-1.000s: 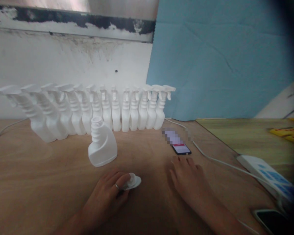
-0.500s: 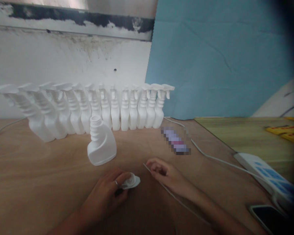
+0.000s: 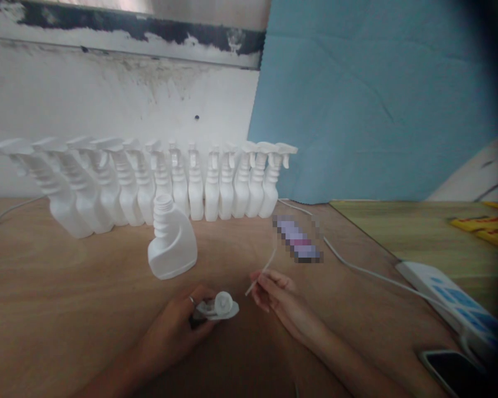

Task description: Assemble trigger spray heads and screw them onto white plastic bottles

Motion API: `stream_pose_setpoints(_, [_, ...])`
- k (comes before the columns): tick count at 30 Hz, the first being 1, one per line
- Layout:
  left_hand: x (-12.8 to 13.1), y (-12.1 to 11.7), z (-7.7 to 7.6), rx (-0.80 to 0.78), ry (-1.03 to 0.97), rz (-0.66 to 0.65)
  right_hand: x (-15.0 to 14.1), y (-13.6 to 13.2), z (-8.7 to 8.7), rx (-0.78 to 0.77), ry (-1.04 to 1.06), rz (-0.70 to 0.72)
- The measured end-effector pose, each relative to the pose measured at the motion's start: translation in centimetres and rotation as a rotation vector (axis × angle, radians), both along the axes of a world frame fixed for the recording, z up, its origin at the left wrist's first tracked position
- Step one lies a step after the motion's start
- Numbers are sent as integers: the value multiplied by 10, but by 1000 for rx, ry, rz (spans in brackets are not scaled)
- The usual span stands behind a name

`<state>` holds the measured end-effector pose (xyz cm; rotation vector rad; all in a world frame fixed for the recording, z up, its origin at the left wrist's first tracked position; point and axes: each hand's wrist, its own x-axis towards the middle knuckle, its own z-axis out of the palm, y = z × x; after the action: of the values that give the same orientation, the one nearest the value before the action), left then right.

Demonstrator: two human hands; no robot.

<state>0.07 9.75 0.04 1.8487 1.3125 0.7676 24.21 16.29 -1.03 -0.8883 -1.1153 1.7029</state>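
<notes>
My left hand (image 3: 178, 320), with a ring on one finger, grips a white spray trigger head (image 3: 223, 303) with its round cap end turned toward the right. Between the thumb and fingers of my right hand (image 3: 278, 296) is a thin whitish dip tube (image 3: 269, 261). One end of the tube points up and away, the other down toward the trigger head, with a small gap between them. Just beyond my left hand an uncapped white bottle (image 3: 174, 243) stands upright, its threaded neck bare.
A row of white spray bottles (image 3: 195, 193) with trigger heads lines the wall. A pixelated purple item (image 3: 296, 239) lies right of centre. On the right are a white cable (image 3: 357, 267), a power strip (image 3: 448, 298) and a phone (image 3: 456, 373). A blue cloth (image 3: 348, 110) hangs behind.
The dip tube has swung round in my right hand; its long part trailed toward me and now points away. My left fingers have shifted back, baring the trigger head's round end.
</notes>
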Motion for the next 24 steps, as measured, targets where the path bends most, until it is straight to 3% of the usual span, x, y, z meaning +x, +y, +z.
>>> stream_pose_setpoints(5, [-5, 6, -8, -181, -178, 103, -6, -8, 1, 16, -19, 3])
stream_pose_setpoints(10, [-9, 9, -9, -245, -340, 24, -7, -11, 5, 21, -14, 7])
stream_pose_setpoints(24, [-12, 2, 6, -223, -253, -128, -11, -18, -3, 61, -16, 105])
